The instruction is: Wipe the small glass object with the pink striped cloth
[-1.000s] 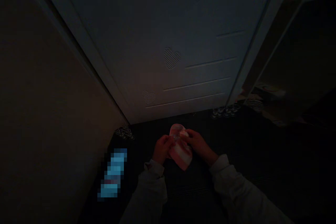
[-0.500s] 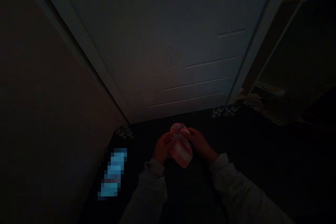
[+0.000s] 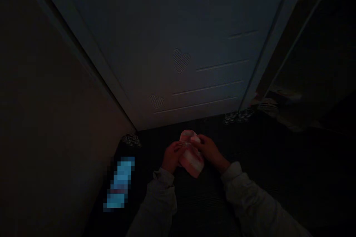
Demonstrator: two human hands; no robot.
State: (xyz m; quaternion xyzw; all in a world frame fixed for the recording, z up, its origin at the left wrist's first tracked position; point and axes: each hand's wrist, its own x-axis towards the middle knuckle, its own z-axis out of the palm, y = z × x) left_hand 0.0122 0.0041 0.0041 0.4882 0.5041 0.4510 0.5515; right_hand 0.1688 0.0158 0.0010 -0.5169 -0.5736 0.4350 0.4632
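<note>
The left hand (image 3: 171, 156) and right hand (image 3: 210, 151) are holding the pink thing (image 3: 191, 163), each grip being closed on one side. It is showing near the door (image 3: 178, 26), on or just above the dark surface (image 3: 200, 207).

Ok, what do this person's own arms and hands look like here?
Long, loose, wrinkled sleeves, pale greyish in the dim light, end at the wrists. The left hand and right hand are ungloved. It's too dark to make out small jewellery or markings.
</note>
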